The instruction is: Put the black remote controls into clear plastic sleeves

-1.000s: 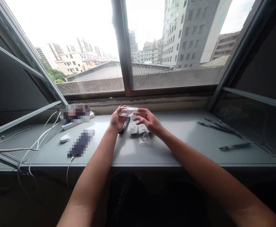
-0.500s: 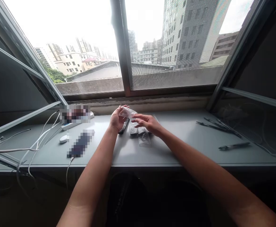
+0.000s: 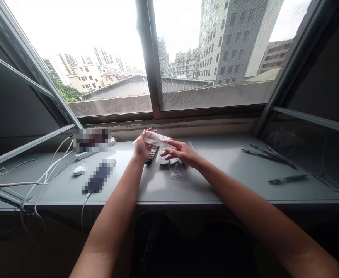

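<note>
Clear bag is now drawn out longer b/w both hands vs. half a sec ago, w/ one end poking out past the L hand; so it's stretched straighter, held up off the table, above the remote & the wrapped packs.

L hand: palm turned inward, thumb & fingers closed on the bag; R hand: back of hand up, index at the bag's R end, other fingers loosely spread below it; view's poor there, so can't tell if they pinch the bag or just touch it. Both forearms reach fwd over the table's front edge & angle in toward the middle; wrists approx. level, hands near each other but apart.

Small clear bag lies on the table just in front of the packs; single pen lies well off to the R; white cable runs in at far L.
</note>
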`<state>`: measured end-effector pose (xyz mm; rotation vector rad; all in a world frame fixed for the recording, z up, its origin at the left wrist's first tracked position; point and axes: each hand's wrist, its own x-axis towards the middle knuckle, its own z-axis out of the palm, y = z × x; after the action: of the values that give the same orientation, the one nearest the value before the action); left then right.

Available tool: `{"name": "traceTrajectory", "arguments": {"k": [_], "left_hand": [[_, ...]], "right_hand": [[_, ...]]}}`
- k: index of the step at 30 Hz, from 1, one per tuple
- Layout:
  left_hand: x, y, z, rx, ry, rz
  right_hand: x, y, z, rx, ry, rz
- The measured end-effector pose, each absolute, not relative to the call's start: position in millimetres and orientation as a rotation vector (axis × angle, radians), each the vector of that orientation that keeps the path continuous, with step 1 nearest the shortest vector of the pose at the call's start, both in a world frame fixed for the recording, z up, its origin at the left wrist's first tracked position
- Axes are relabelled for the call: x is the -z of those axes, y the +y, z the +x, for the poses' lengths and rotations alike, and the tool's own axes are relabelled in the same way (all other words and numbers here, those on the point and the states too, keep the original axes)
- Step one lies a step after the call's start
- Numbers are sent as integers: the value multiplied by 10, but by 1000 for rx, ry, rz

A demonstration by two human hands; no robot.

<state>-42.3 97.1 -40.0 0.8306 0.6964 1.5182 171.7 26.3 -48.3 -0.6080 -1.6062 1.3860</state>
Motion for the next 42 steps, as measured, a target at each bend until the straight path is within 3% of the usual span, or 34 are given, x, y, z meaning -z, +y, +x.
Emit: {"name": "traceTrajectory", "arguments": {"k": [10, 17, 24, 42], "left_hand": [[378, 948, -411, -1535, 659, 812], [379, 919, -358, -1316, 586, 912], [427, 1032, -488, -1612, 637, 720], [396, 1115, -718, -1815, 694, 395]], "right_hand": [[400, 183, 1740, -1475, -1657, -690], [388, 169, 1735, -1482, -1656, -666], [372, 161, 1743, -1512, -1644, -707], [362, 147, 1726, -1527, -1650, -723]]}}
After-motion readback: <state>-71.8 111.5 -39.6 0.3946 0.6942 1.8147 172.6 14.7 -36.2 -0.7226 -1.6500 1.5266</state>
